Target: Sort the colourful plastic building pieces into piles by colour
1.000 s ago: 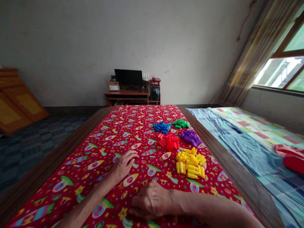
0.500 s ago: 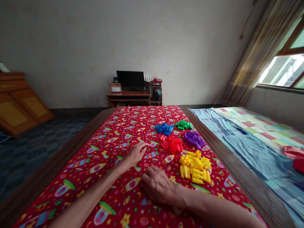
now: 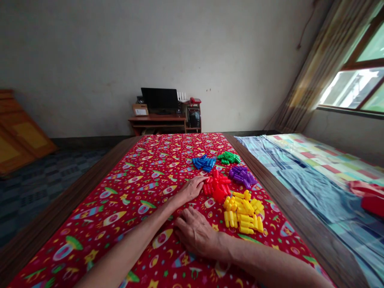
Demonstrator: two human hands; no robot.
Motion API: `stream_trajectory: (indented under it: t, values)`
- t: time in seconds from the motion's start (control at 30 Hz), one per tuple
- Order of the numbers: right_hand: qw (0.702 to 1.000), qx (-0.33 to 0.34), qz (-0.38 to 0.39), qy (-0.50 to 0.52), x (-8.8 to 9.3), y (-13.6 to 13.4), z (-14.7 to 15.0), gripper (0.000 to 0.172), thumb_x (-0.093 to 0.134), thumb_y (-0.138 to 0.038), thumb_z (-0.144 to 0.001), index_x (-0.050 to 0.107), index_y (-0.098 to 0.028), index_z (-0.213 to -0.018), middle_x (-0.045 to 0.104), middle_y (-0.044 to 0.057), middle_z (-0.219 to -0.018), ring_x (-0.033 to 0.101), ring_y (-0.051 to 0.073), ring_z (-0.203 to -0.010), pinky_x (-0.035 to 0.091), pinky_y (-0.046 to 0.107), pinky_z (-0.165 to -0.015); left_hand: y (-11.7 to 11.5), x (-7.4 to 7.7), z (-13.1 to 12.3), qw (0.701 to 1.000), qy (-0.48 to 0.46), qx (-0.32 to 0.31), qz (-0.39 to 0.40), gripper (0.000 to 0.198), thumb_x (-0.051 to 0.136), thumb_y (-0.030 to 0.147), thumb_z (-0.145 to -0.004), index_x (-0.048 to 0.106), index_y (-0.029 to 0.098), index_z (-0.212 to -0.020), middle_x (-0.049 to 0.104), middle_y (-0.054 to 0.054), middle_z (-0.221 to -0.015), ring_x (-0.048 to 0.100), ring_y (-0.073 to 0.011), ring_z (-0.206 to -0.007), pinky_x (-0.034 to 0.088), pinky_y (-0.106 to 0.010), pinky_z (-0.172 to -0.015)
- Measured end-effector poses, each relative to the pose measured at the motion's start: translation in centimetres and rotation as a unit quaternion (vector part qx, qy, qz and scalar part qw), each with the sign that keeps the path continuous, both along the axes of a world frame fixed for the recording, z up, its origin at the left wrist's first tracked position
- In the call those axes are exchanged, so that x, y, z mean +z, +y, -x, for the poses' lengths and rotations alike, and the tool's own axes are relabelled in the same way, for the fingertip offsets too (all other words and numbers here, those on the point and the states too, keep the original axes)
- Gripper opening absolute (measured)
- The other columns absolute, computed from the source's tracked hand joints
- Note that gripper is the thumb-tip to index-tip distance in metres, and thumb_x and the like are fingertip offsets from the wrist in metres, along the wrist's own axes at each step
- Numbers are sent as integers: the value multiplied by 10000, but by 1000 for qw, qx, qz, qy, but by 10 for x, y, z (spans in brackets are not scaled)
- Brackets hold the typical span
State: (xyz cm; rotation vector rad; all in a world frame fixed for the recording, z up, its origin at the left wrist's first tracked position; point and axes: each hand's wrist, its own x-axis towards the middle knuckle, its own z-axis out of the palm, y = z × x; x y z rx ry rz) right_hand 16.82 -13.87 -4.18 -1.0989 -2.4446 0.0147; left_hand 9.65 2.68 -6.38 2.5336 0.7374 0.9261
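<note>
My left hand (image 3: 190,189) is lying palm-down just left of the red pile (image 3: 220,188), its fingertips meeting the pile's left edge and seeming to be touching a piece there. I am getting mostly the back of that hand, so I cannot tell whether the fingers are closing on anything. My right hand (image 3: 196,232) is resting nearer to me than the red pile and to its left, on the patterned cloth (image 3: 156,150). Its fingers are curling under and the back of the hand is facing my camera; the palm is hiding from me, so I cannot tell whether that grip is holding anything.

The red pile itself is sitting on the cloth, right of the table's middle line, with its small plastic pieces lying loosely together. Around it I am seeing the other colours: the yellow pile (image 3: 244,210) is spreading nearer to me and to its right, the purple pile (image 3: 242,176) is lying just to its right, the blue pile (image 3: 204,163) is sitting beyond it and a little left, and the green pile (image 3: 229,158) is lying beyond it, slightly right.

Far beyond the red pile, a monitor (image 3: 159,98) is standing on a desk (image 3: 159,117) by the wall. Well to its right, a bed (image 3: 318,184) is running alongside the table (image 3: 271,184).
</note>
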Motion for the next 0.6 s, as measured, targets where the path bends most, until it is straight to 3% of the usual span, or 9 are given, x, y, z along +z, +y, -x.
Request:
stream_trajectory:
  t: [0.2, 0.4, 0.5, 0.6]
  values:
    - [1000, 11, -7, 4, -1, -2, -4, 98, 455, -246, -966, 529, -194, -927, 566, 60, -927, 480, 197, -855, 418, 314, -789, -10, 6, 30, 1000, 12, 23, -8, 383, 387, 215, -936, 595, 159, -1253, 650, -124, -1285, 592, -231, -1216, 475, -426, -1059]
    - [999, 30, -5, -8, -2, -6, -9, 103, 444, -233, -974, 538, -191, -963, 574, 70, -951, 480, 196, -860, 422, 322, -788, -43, 13, 78, 997, 40, 58, -21, 417, 368, 165, -927, 594, 204, -1275, 636, -92, -1300, 593, -206, -1207, 475, -410, -1061]
    - [1000, 22, -7, -13, -1, -9, -8, 120, 434, -220, -973, 549, -187, -964, 581, 73, -959, 479, 199, -852, 425, 327, -782, -54, 31, 66, 997, 53, 24, -50, 437, 401, 166, -938, 530, 224, -1352, 558, -84, -1399, 498, -217, -1310, 426, -431, -1108]
    - [1000, 19, -7, -14, 1, -11, -8, 130, 432, -199, -965, 561, -181, -973, 587, 80, -984, 488, 206, -887, 430, 332, -806, -51, 51, 29, 987, 94, -81, -98, 463, 501, 208, -934, 489, 242, -1395, 443, -74, -1510, 330, -250, -1429, 312, -475, -1176]
